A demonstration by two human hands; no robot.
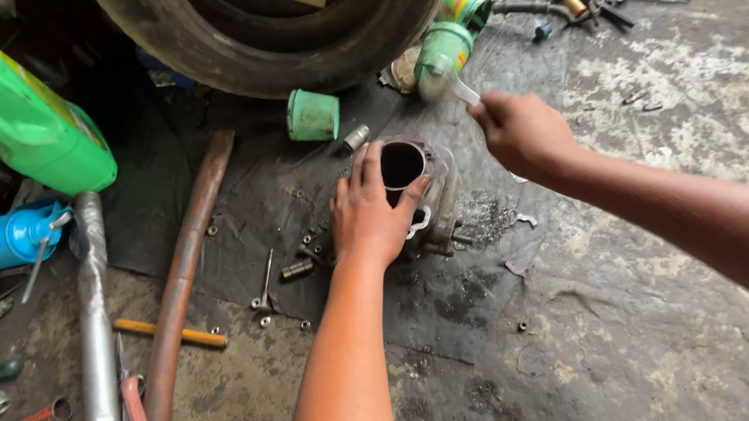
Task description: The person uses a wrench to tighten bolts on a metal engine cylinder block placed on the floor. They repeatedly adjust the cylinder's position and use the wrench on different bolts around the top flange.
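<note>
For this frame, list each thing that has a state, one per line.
Left hand: gripping the metal cylinder, bore open, upright.
Right hand: holding a small white tool.
Green cup: lying on its side.
Green jug: tilted, capped.
Blue oil can: lying down.
Tyre: standing.

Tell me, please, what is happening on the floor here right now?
A person crouches over a dark mat on a workshop floor. The left hand steadies a metal cylinder part with an open bore. The right hand holds a small pale tool just beside it. A tyre, green bottles and scattered tools lie around.
</note>
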